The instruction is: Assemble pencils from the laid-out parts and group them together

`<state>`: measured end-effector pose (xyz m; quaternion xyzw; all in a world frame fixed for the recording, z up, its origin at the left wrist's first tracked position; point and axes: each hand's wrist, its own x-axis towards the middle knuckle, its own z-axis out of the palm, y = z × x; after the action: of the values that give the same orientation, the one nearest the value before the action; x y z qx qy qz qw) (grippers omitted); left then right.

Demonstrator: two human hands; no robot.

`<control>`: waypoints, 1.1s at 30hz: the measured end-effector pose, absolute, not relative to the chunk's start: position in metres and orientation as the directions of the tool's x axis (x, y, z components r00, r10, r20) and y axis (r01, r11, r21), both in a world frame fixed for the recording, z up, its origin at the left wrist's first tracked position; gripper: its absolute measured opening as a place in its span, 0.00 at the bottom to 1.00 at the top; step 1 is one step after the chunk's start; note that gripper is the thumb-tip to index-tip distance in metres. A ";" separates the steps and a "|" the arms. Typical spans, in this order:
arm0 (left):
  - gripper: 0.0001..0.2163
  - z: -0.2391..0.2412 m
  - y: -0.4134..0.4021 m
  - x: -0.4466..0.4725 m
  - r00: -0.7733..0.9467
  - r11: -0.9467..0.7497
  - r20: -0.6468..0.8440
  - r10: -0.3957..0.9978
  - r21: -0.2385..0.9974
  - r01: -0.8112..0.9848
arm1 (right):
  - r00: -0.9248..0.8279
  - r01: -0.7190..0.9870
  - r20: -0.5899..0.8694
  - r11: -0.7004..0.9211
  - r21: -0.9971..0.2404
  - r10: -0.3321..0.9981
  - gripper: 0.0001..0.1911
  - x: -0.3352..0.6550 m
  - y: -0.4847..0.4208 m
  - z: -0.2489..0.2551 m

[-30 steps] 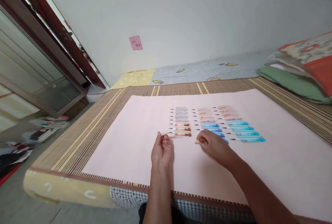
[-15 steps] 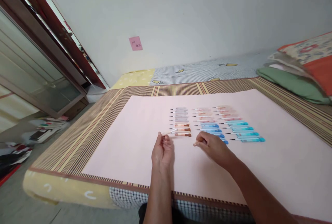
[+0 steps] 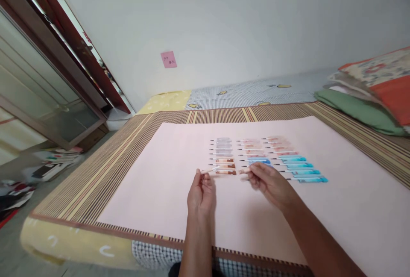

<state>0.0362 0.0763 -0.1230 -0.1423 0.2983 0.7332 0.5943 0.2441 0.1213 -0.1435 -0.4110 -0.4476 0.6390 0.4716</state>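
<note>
Pinching a thin white stick [image 3: 209, 169] between thumb and fingers, the left hand [image 3: 200, 191] is palm up over the middle of the pink sheet [image 3: 153, 174], while the right hand [image 3: 269, 183] grips a short pale piece [image 3: 245, 170] to the right of it, the two parts apart with a gap between. Around and beyond the hands, slim writing tools lie on the pink sheet in three columns, dark tips toward its left edge: grey ones [image 3: 223, 145] and brown-ended ones [image 3: 226, 166] in the left column, pinkish ones [image 3: 251, 146] and blue ones [image 3: 259, 161] in the middle, more pinkish ones and turquoise ones [image 3: 303, 172] on the right. Judging by their even rows, these look set out in order, whereas the stick and pale piece are not joined, so work on that pair seems unfinished; how much else is left cannot be told. Under the pink sheet is a striped mat [image 3: 128, 148], and beyond its far right corner sits a green cushion [image 3: 358, 110]. The right hand hides some of the middle column's near end, the pale piece's markings are too small to make out, and both forearms are cut off below.
</note>
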 end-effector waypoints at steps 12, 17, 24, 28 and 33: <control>0.05 -0.126 0.075 0.040 -0.336 -0.128 -0.594 0.731 0.363 -0.923 | -0.078 -0.257 0.005 -0.015 -0.966 0.997 0.22 0.230 0.113 -0.132; 0.05 -0.127 0.075 0.043 -0.374 -0.122 -0.556 0.743 0.437 -0.891 | -0.073 -0.238 0.066 0.047 -0.970 0.995 0.20 0.219 0.107 -0.125; 0.08 -0.123 0.076 0.046 -0.371 -0.129 -0.560 0.740 0.424 -0.896 | -0.085 -0.206 0.112 0.093 -0.974 0.990 0.17 0.214 0.102 -0.120; 0.09 -0.121 0.075 0.049 -0.366 -0.118 -0.532 0.763 0.442 -0.889 | -0.107 -0.190 0.129 0.107 -0.976 0.986 0.17 0.213 0.101 -0.122; 0.08 -0.121 0.074 0.054 -0.361 -0.097 -0.496 0.790 0.480 -0.872 | -0.123 -0.196 0.134 0.109 -0.975 0.983 0.17 0.209 0.103 -0.130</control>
<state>0.0541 0.0740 -0.1210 -0.0559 0.3675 0.7385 0.5625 0.2095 0.1028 -0.1302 -0.3838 -0.5127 0.5463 0.5398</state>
